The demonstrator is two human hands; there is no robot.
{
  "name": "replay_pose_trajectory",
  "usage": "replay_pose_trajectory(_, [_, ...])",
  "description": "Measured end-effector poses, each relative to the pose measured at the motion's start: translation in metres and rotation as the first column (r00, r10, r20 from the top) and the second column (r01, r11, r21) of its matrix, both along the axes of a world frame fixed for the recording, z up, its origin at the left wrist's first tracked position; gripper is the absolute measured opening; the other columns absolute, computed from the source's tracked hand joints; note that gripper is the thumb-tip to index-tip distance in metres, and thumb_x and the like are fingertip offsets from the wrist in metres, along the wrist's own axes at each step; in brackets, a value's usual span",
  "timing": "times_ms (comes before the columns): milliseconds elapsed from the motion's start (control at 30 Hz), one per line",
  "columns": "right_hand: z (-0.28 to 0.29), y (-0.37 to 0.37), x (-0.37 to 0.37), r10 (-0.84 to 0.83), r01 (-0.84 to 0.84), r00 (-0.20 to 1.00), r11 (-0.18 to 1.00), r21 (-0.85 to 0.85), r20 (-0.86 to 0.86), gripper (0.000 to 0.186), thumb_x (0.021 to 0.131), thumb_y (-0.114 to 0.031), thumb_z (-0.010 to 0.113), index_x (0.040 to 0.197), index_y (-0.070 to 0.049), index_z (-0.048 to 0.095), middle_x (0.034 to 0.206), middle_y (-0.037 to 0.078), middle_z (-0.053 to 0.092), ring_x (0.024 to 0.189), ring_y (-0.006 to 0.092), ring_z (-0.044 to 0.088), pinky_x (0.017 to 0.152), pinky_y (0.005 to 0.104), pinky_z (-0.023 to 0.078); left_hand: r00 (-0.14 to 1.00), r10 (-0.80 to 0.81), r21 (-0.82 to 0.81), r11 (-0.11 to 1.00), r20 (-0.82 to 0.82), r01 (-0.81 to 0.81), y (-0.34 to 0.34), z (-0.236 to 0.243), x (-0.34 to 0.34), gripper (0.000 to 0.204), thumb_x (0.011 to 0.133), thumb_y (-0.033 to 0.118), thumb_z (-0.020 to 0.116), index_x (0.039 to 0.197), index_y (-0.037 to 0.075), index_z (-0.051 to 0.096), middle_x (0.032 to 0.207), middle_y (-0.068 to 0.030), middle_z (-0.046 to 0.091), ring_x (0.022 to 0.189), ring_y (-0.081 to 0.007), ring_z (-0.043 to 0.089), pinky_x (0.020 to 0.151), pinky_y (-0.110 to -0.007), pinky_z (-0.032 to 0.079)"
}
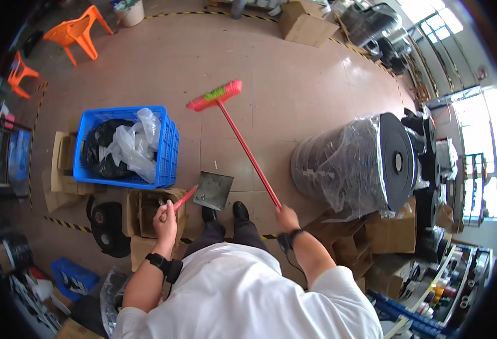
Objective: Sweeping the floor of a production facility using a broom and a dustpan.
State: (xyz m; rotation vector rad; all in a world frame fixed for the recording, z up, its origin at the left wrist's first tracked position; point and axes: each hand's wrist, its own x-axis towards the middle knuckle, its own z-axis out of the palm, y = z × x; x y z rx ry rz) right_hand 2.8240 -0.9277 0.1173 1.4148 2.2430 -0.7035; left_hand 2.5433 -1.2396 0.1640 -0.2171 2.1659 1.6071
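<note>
My right hand is wrapped round the end of a long red broom handle. The broom, with a pink-red head and a green patch, reaches forward and left across the tiled floor. In my left hand is the red handle of a dustpan. Its grey metal pan is just in front of my shoes, with some bits of dirt in it. A small pale scrap lies on the floor beyond the pan.
A blue crate with black and clear plastic bags stands front left, by open cardboard boxes. At right sits a large plastic-wrapped black roll, near more boxes. Orange chairs stand far left. Striped tape edges the floor.
</note>
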Motion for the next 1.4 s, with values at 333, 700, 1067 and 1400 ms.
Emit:
replay_pose_trajectory(333, [0.152, -0.266, 0.352, -0.586, 0.652, 0.732, 0.750, -0.108, 0.346, 0.046, 0.092, -0.041, 0.057, 0.089, 0.003, 0.068, 0.073, 0.023, 0.067, 0.069, 0.0360, 0.068, 0.072, 0.0439, 0.054, 0.974, -0.164, -0.046, 0.984, 0.153, 0.173, 0.060, -0.044, -0.046, 0.048, 0.093, 0.054, 0.060, 0.090, 0.006, 0.064, 0.079, -0.0021, 0.061, 0.069, -0.0096, 0.056, 0.065, -0.024, 0.047])
replay_pose_trajectory(700, [0.106, -0.243, 0.371, -0.904, 0.813, 0.025, -0.230, -0.535, 0.427, 0.057, 0.101, -0.037, 0.037, 0.050, -0.014, 0.037, 0.041, 0.005, 0.038, 0.032, 0.0215, 0.039, 0.035, 0.0365, 0.033, 0.949, -0.119, -0.114, 0.981, 0.293, 0.158, 0.153, -0.042, -0.086, 0.070, 0.090, 0.064, 0.055, 0.120, 0.001, 0.052, 0.117, -0.0176, 0.057, 0.110, -0.0315, 0.059, 0.096, -0.042, 0.049])
replay_pose_trajectory(1067, [0.175, -0.047, 0.215, -0.764, 0.461, -0.106, -0.605, -0.650, 0.636, 0.029, 0.102, -0.024, 0.045, 0.076, -0.010, 0.044, 0.050, -0.003, 0.037, 0.038, 0.0089, 0.038, 0.036, 0.0247, 0.033, 0.981, -0.093, -0.050, 0.993, 0.171, 0.103, 0.180, 0.005, -0.103, 0.069, 0.093, 0.061, 0.053, 0.124, -0.001, 0.050, 0.121, -0.0189, 0.055, 0.114, -0.0328, 0.057, 0.101, -0.041, 0.047])
replay_pose_trajectory(1400, [0.261, -0.001, 0.194, -0.907, 0.794, 0.261, 0.006, -0.608, 0.331, 0.019, 0.096, -0.016, 0.055, 0.084, -0.002, 0.055, 0.060, 0.005, 0.052, 0.046, 0.0124, 0.050, 0.040, 0.0278, 0.041, 0.984, 0.054, -0.008, 0.999, 0.168, -0.053, 0.195, -0.002, -0.157, 0.069, 0.093, 0.060, 0.053, 0.125, -0.001, 0.049, 0.123, -0.0187, 0.054, 0.114, -0.0334, 0.057, 0.102, -0.042, 0.046])
